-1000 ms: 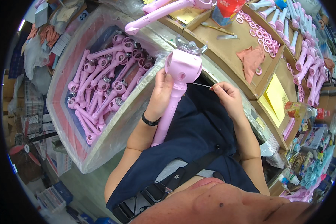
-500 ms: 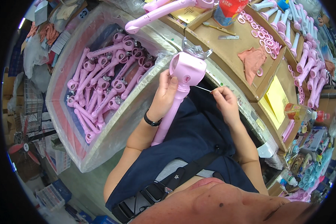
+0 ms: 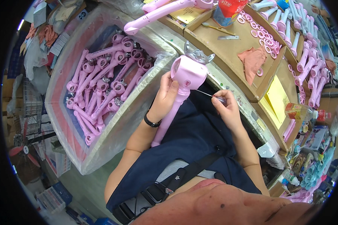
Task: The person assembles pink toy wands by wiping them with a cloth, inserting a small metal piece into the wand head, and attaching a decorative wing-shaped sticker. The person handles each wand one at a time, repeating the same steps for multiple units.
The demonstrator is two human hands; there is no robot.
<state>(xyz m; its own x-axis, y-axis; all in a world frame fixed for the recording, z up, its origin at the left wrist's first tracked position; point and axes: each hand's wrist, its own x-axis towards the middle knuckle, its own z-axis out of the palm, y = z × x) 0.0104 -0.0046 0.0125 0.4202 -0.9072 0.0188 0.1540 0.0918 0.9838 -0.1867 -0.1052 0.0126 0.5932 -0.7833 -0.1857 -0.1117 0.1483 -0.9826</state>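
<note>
My left hand (image 3: 166, 94) is wrapped round the neck of a pink plastic wand (image 3: 183, 88), held tilted in front of my chest. The wand has a boxy head with a small round hole, a silver crown (image 3: 198, 55) on top and a long handle running down toward my lap. To its right, my right hand (image 3: 226, 106) pinches a thin metal-shafted tool (image 3: 206, 93). Its handle is mostly hidden in the fingers, and I cannot tell its exact kind. The shaft points left at the wand, just below the head; whether the tip touches is unclear.
On the left, a lined bin (image 3: 131, 116) holds many similar wands (image 3: 101, 75). A cardboard tray (image 3: 210, 39) at upper right contains pink rings (image 3: 266, 37), a cloth (image 3: 252, 62), a brush (image 3: 218, 28) and a blade (image 3: 228, 37). A plastic bottle (image 3: 300, 111) lies far right.
My right hand has turned and shifted slightly down, so part of the tool's handle now shows above the fingers. The wand stays nearly in place in my left hand.
</note>
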